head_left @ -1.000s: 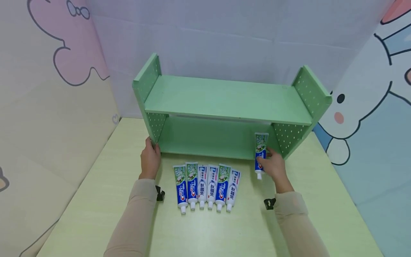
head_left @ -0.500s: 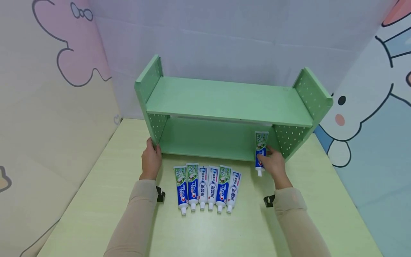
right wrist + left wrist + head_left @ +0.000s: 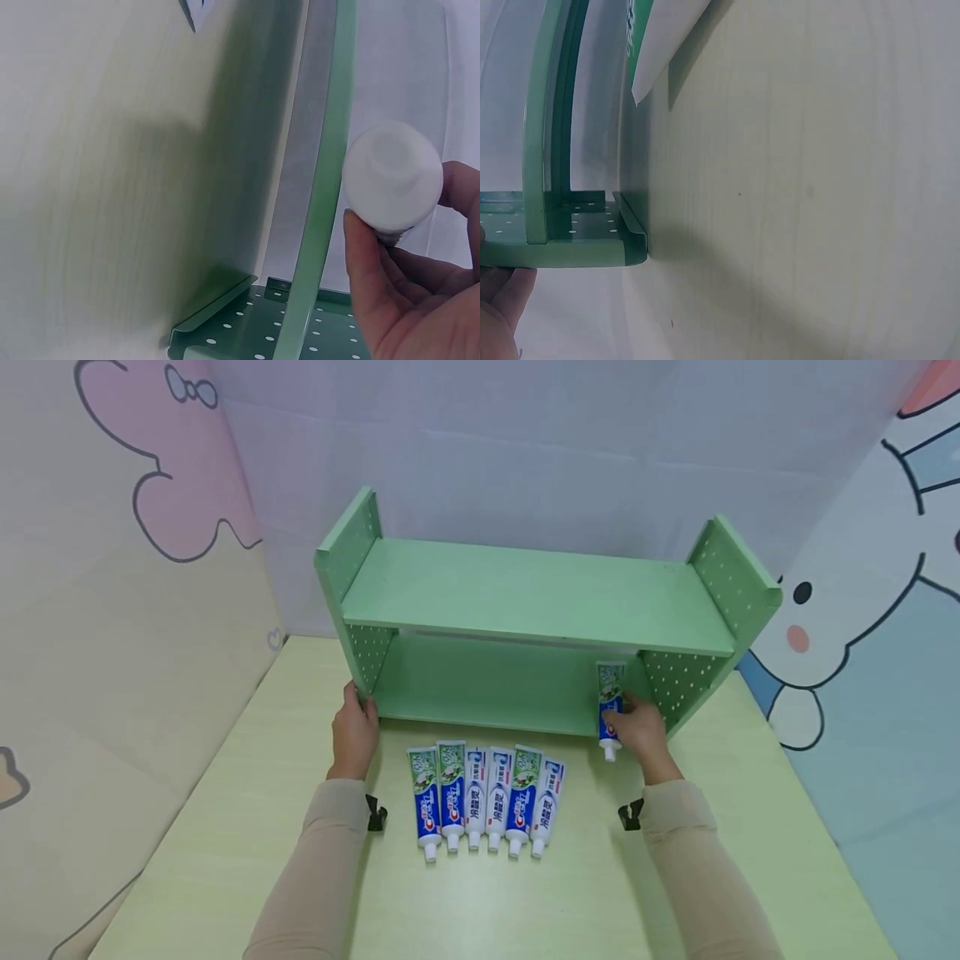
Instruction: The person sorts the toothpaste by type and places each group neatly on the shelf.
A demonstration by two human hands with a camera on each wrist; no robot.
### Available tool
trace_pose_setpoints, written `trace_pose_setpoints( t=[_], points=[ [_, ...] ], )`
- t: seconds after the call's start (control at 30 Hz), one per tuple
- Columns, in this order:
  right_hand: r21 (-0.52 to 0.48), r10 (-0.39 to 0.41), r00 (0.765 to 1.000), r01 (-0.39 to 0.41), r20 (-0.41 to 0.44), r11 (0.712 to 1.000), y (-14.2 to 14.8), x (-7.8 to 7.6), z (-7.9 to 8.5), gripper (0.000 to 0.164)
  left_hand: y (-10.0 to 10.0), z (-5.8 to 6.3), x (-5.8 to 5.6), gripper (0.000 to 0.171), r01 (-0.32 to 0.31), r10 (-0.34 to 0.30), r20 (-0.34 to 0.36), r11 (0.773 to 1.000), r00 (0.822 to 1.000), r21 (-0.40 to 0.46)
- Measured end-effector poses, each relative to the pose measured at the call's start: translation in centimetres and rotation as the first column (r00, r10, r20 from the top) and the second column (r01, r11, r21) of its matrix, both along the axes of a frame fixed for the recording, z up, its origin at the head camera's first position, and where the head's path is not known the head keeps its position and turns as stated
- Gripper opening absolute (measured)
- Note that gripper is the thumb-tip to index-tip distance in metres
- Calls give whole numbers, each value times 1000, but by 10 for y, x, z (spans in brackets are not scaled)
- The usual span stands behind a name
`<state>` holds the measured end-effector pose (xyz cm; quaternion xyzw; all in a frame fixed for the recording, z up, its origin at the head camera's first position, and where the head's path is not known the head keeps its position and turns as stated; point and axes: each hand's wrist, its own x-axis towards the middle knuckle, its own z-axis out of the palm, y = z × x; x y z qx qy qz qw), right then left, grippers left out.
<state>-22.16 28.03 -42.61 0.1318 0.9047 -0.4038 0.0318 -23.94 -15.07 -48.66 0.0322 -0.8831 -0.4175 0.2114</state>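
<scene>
My right hand (image 3: 640, 731) pinches a blue and green Crest toothpaste tube (image 3: 611, 677) between thumb and fingers, its white cap towards me. The tube overlaps the right end of the lower level of a green two-tier shelf (image 3: 536, 589). From the right wrist view, the round cap (image 3: 394, 176) hides most of the tube, and the fingers curl round it beside the lower board's front edge. My left hand (image 3: 354, 739) grips the lower left side panel of the shelf. In the left wrist view, fingertips (image 3: 516, 292) press the panel's outer face (image 3: 577, 255).
Several toothpaste tubes, some blue and green (image 3: 424, 797), some white (image 3: 498, 793), lie fanned side by side on the pale table (image 3: 585, 893) in front of the shelf. Perforated panels close both shelf ends. A fabric backdrop (image 3: 525, 452) hangs behind it.
My right hand has moved the toothpaste tube a little forward, further over the lower shelf level. The left hand keeps its grip on the panel, and the row of tubes stays put.
</scene>
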Motion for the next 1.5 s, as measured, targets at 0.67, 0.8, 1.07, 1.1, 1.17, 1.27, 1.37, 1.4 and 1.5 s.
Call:
trace_pose_setpoints(
  t=[0.67,0.8,1.07,1.1,1.17,1.27,1.37,1.4,1.5],
  points=[
    [46,11,999,-13,36,999,1,-20,1,63,0,0,0,42,-5,5,12,1000,1000,7],
    [42,10,999,-12,35,999,2,-23,-2,62,-1,-1,-1,43,-4,4,19,1000,1000,5],
    [23,8,999,-9,39,1000,6,-27,-8,62,1,0,-1,43,-11,11,33,1000,999,12],
    [28,9,999,-10,35,1000,6,-27,-9,62,1,0,-1,42,-12,12,33,1000,999,11],
    [40,14,1000,-15,25,999,6,-27,-10,61,1,0,0,42,-12,12,32,1000,999,7],
    [52,23,1000,-24,8,998,5,-26,-10,60,1,0,0,42,-12,12,30,1000,999,4],
    [68,36,999,-35,-11,997,4,-26,-11,60,1,0,-1,42,-12,12,24,1000,1000,2],
    [73,39,999,-38,-17,997,4,-26,-11,59,1,0,-1,42,-12,12,21,1000,1000,2],
    [94,51,998,-47,-36,994,5,-27,-13,58,1,0,-2,42,-11,11,14,1000,1000,1]
  ],
)
